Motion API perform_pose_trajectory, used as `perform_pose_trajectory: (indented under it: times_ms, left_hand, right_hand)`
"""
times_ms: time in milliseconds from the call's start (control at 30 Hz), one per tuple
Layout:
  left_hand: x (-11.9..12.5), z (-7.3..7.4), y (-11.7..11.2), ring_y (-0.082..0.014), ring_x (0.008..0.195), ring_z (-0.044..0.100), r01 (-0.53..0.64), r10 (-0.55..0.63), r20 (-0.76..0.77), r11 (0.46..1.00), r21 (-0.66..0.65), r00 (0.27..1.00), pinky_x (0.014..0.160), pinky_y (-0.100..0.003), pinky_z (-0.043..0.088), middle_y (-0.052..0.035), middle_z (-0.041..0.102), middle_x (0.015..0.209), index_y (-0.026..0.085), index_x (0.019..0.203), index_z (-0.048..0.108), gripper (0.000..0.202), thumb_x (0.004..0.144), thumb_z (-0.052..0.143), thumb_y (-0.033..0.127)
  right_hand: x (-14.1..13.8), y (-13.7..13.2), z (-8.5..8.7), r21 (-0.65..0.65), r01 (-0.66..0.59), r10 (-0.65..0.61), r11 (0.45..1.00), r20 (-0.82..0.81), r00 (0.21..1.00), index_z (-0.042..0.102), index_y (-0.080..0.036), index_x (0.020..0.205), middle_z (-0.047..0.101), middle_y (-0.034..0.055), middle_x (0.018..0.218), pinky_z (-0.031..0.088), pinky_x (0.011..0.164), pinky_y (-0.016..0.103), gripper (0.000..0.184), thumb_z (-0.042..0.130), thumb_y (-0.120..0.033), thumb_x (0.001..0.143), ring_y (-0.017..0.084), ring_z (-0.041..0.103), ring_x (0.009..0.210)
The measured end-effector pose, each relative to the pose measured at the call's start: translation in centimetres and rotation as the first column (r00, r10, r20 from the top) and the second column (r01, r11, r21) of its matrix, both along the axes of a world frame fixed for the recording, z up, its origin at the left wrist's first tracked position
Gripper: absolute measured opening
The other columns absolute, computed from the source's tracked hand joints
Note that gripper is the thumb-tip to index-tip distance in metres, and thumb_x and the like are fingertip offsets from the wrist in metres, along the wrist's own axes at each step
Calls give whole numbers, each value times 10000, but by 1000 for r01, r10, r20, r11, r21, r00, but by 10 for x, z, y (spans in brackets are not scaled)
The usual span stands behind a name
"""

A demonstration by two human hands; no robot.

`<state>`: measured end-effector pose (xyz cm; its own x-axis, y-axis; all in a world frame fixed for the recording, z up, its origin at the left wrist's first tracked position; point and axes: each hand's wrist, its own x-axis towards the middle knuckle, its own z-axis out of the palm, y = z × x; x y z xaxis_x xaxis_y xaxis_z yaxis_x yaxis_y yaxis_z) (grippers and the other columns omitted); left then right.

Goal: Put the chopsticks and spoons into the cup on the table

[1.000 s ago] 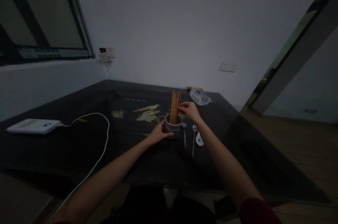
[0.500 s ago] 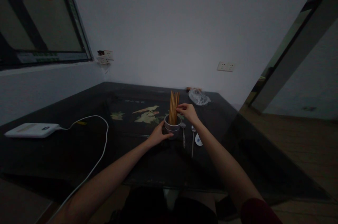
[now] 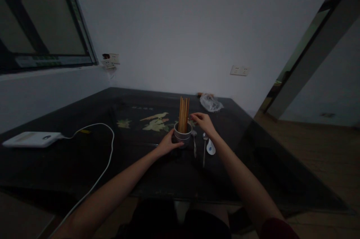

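A small round metal cup (image 3: pixel 182 136) stands on the dark table (image 3: pixel 70 156) and holds several upright wooden chopsticks (image 3: pixel 183 115). My left hand (image 3: pixel 168 143) is wrapped round the cup's left side. My right hand (image 3: pixel 204 121) hovers just right of the chopsticks, fingers loosely curled, apart from them and holding nothing. Two metal spoons (image 3: pixel 194 142) and a white ceramic spoon (image 3: pixel 210 148) lie on the table below my right hand.
A white power bank (image 3: pixel 30 139) with a white cable (image 3: pixel 108 156) lies at the left. A crumpled plastic bag (image 3: pixel 210 102) sits at the table's far edge by the wall. Sockets (image 3: pixel 239 70) are on the wall; wooden floor lies to the right.
My right hand has let go of the chopsticks and drawn slightly to the right. The left hand stays on the cup.
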<state>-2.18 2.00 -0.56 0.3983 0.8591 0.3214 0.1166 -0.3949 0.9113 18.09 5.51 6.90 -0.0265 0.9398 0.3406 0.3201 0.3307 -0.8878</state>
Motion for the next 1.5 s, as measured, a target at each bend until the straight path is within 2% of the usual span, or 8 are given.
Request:
perform_pose_trajectory:
  times_ms: [167, 367, 733, 967, 1067, 1233, 1367, 1500]
  left_hand:
    - [-1, -3, 2, -279, 1209, 497, -34, 33, -37, 999, -14, 999, 1056, -477, 351, -146, 502, 1328, 168, 1298, 397, 780, 629, 775, 297]
    - [-2, -6, 4, -284, 1214, 496, -5, 5, 6, 999, -47, 1000, 1054, -490, 351, -159, 486, 1340, 188, 1323, 373, 810, 628, 778, 280]
    - [-14, 9, 7, -259, 1211, 479, -175, 168, 88, 981, 87, 982, 967, -426, 430, -149, 471, 1323, 207, 1310, 370, 738, 680, 724, 354]
    - [-29, 31, 4, -194, 983, 603, -504, 455, 262, 847, 167, 851, 839, -341, 500, -79, 617, 1041, 183, 1062, 532, 333, 800, 583, 383]
    - [-32, 41, -4, -176, 902, 614, -544, 483, 256, 787, 291, 837, 786, -308, 512, -54, 627, 970, 184, 965, 570, 217, 819, 560, 344]
    - [-20, 57, -26, -168, 823, 606, -327, 393, -19, 791, 518, 919, 765, -302, 493, -43, 643, 922, 191, 936, 611, 159, 843, 517, 281]
    - [-1, 70, -48, -166, 788, 612, -58, 212, -293, 887, 459, 932, 723, -287, 483, -27, 661, 887, 200, 929, 625, 167, 859, 484, 255]
    - [25, 76, -66, -176, 723, 630, 84, 136, -524, 924, 374, 841, 665, -281, 481, -33, 671, 817, 207, 922, 633, 176, 862, 478, 267]
  right_hand:
    - [33, -34, -3, 31, 49, -48, 998, -38, 998, 697, -138, 864, 703, 80, 784, 479, 567, 236, 337, 578, -436, 762, 180, 637, 725]
    - [69, -67, -32, -3, 170, -169, 985, -155, 973, 683, -145, 767, 678, 76, 693, 472, 562, 272, 402, 604, -536, 717, 183, 616, 646]
    - [79, -69, -55, 32, 280, -276, 960, -87, 957, 654, -155, 716, 610, 35, 575, 401, 486, 252, 450, 544, -589, 751, 155, 540, 521]
    - [79, -70, -55, 36, 283, -280, 958, -70, 957, 655, -160, 723, 601, 31, 566, 392, 477, 256, 444, 528, -583, 764, 160, 529, 511]
    - [79, -71, -56, 32, 282, -279, 959, -76, 957, 655, -159, 707, 593, 25, 555, 378, 472, 256, 431, 541, -572, 761, 155, 516, 498]
    - [80, -72, -54, 37, 284, -282, 958, -63, 957, 652, -155, 709, 583, 19, 559, 379, 496, 254, 422, 534, -556, 774, 155, 516, 518]
    - [79, -73, -53, 29, 267, -265, 963, -40, 963, 643, -157, 699, 573, 18, 551, 380, 498, 252, 413, 530, -547, 778, 152, 507, 511]
    - [79, -72, -55, 19, 266, -265, 964, -21, 964, 644, -158, 696, 584, 24, 558, 379, 497, 250, 412, 533, -546, 773, 152, 512, 510]
